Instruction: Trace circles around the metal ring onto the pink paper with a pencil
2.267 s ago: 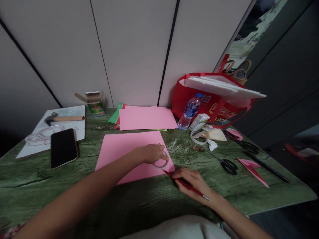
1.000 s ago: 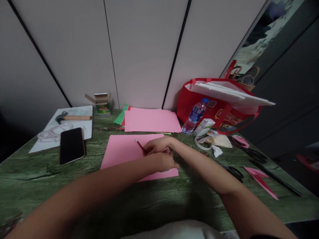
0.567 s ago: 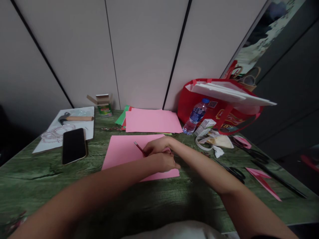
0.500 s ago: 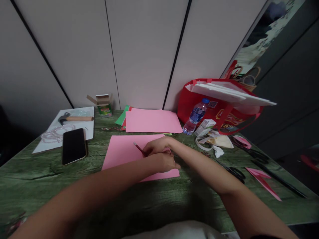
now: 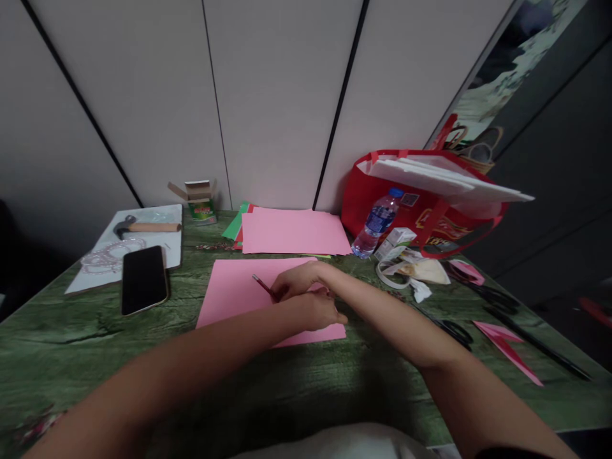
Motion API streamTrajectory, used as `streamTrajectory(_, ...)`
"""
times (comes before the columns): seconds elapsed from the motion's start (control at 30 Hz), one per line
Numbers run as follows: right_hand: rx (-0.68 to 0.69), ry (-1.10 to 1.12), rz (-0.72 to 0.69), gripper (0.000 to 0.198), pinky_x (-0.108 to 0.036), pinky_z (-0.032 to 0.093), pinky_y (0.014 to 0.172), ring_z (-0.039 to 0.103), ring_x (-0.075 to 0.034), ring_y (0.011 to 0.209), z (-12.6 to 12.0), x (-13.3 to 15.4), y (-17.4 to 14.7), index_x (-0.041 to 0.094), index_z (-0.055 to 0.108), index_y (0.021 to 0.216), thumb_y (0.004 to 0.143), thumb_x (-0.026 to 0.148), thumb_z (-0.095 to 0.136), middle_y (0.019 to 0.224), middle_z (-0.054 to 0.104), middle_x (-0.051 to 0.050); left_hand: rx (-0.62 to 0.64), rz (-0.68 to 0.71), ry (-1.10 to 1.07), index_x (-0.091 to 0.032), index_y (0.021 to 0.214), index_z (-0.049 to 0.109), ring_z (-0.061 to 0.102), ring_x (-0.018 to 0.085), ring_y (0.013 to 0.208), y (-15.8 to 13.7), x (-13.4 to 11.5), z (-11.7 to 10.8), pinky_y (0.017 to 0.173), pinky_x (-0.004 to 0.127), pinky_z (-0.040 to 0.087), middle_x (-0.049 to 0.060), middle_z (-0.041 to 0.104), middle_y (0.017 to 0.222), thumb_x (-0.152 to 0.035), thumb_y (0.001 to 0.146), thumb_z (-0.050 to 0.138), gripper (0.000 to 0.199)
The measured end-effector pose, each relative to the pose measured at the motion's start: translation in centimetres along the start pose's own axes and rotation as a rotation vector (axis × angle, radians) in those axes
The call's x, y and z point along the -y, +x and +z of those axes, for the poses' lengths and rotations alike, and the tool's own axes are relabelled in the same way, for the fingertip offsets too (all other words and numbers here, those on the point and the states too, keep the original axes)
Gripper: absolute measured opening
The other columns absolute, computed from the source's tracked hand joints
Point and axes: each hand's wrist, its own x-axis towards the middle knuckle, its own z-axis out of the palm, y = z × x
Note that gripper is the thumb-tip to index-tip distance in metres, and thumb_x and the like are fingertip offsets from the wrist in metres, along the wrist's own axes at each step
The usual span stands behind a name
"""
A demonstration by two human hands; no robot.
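Observation:
A sheet of pink paper (image 5: 234, 287) lies on the table in front of me. My right hand (image 5: 295, 279) rests on it, fingers closed round a dark red pencil (image 5: 262, 284) that tilts with its blunt end up to the left. The pencil's tip is hidden behind my hands and left forearm. Just right of and nearer than it, my left hand (image 5: 326, 312) lies on the right part of the sheet, with at least one finger stretched out to the right. Its other fingers are partly hidden, and my forearms converge over the paper.
Behind lies a stack of pink paper (image 5: 296, 233). On the left are a phone (image 5: 144, 280), a hammer (image 5: 153, 227) and a small open box (image 5: 201, 207). To the right stand a water bottle (image 5: 377, 223) and a red bag (image 5: 356, 191), with scissors (image 5: 456, 333) and pink scraps (image 5: 509, 350) nearer.
The pencil's blunt end has shifted slightly to the left and down as my right hand moved a little. My left hand stays on the paper; the view has shifted slightly.

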Motion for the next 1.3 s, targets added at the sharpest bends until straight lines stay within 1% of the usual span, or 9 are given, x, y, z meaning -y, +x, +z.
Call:
streamTrajectory(0.1, -0.056, 0.001, 0.02, 0.007, -0.021, 0.043, 0.061, 0.057, -0.01, 0.066, -0.4, -0.2, -0.1, 0.012, 0.064, 0.076, 0.074, 0.007, 0.06, 0.069, 0.064, 0.003, 0.099, 0.043, 0.08, -0.029, 0.098, 0.067, 0.057, 0.025, 0.075, -0.3, -0.3, -0.6, 0.056, 0.031, 0.041, 0.009, 0.062, 0.091, -0.022, 0.083, 0.054, 0.021)
streamTrajectory(0.17, -0.092, 0.058, 0.048, 0.001, -0.021, 0.044, 0.06, 0.058, -0.01, 0.065, -0.7, -0.5, -0.3, 0.012, 0.062, 0.077, 0.077, 0.014, 0.062, 0.068, 0.063, 0.003, 0.129, 0.052, 0.129, -0.028, 0.104, 0.065, 0.058, 0.026, 0.078, -0.6, -0.5, -1.1, 0.057, 0.032, 0.042, 0.01, 0.063, 0.093, -0.021, 0.084, 0.054, 0.024)
streamTrajectory(0.4, -0.344, 0.327, 0.098, 0.016, -0.023, 0.05, 0.059, 0.059, -0.009, 0.058, -1.1, -3.3, -1.6, 0.013, 0.057, 0.068, 0.072, 0.021, 0.07, 0.059, 0.058, 0.005, 0.141, 0.101, 0.238, -0.025, 0.102, 0.063, 0.059, 0.027, 0.077, -0.9, -0.9, -1.7, 0.06, 0.033, 0.043, 0.013, 0.063, 0.088, -0.017, 0.087, 0.046, 0.025)
streamTrajectory(0.67, -0.609, 0.469, 0.093, 0.032, -0.021, 0.051, 0.057, 0.06, -0.008, 0.057, -0.3, -6.7, -4.2, 0.013, 0.058, 0.08, 0.068, 0.039, 0.074, 0.062, 0.061, 0.004, 0.079, 0.146, 0.295, -0.023, 0.096, 0.063, 0.058, 0.023, 0.076, -1.2, -0.7, -1.6, 0.062, 0.031, 0.043, 0.011, 0.063, 0.08, -0.01, 0.084, 0.047, 0.025)
streamTrajectory(0.83, -0.786, 0.576, 0.108, 0.031, -0.02, 0.052, 0.057, 0.059, -0.008, 0.053, 0.7, -8.7, -5.7, 0.013, 0.058, 0.075, 0.067, 0.039, 0.074, 0.057, 0.059, 0.005, 0.047, 0.169, 0.294, -0.021, 0.087, 0.063, 0.057, 0.021, 0.071, -1.5, -0.5, -1.7, 0.064, 0.031, 0.043, 0.008, 0.062, 0.073, -0.011, 0.084, 0.05, 0.017)
streamTrajectory(1.03, -0.933, 0.715, 0.132, 0.024, -0.02, 0.052, 0.047, 0.059, -0.01, 0.045, 1.6, -10.3, -7.5, 0.014, 0.058, 0.065, 0.064, 0.028, 0.077, 0.051, 0.06, 0.003, 0.001, 0.265, 0.215, -0.019, 0.074, 0.056, 0.055, 0.019, 0.07, -2.9, 0.2, -2.7, 0.067, 0.029, 0.042, 0.004, 0.058, 0.069, -0.008, 0.084, 0.05, 0.016)
streamTrajectory(1.1, -1.001, 0.775, 0.104, 0.022, -0.021, 0.054, 0.05, 0.061, -0.011, 0.048, 1.8, -10.5, -7.5, 0.015, 0.057, 0.066, 0.067, 0.029, 0.075, 0.053, 0.062, 0.002, -0.026, 0.264, 0.152, -0.018, 0.077, 0.054, 0.055, 0.018, 0.075, -3.9, 0.4, -3.0, 0.07, 0.027, 0.042, 0.004, 0.058, 0.075, -0.005, 0.085, 0.048, 0.017)
streamTrajectory(1.2, -1.104, 0.874, 0.024, 0.021, -0.027, 0.057, 0.063, 0.065, -0.013, 0.058, 2.2, -10.5, -6.7, 0.016, 0.056, 0.071, 0.075, 0.033, 0.067, 0.06, 0.065, 0.0, -0.031, 0.183, 0.091, -0.016, 0.086, 0.052, 0.053, 0.017, 0.084, -5.5, 0.9, -2.8, 0.074, 0.025, 0.042, 0.007, 0.057, 0.092, 0.004, 0.079, 0.044, 0.023)
streamTrajectory(1.3, -1.168, 0.955, -0.049, 0.021, -0.031, 0.057, 0.071, 0.066, -0.015, 0.065, 3.0, -10.6, -5.7, 0.017, 0.056, 0.073, 0.078, 0.035, 0.065, 0.067, 0.068, -0.003, -0.018, 0.152, 0.053, -0.016, 0.085, 0.052, 0.05, 0.019, 0.097, -6.8, 1.4, -1.8, 0.083, 0.027, 0.043, 0.007, 0.055, 0.093, 0.008, 0.073, 0.045, 0.027)
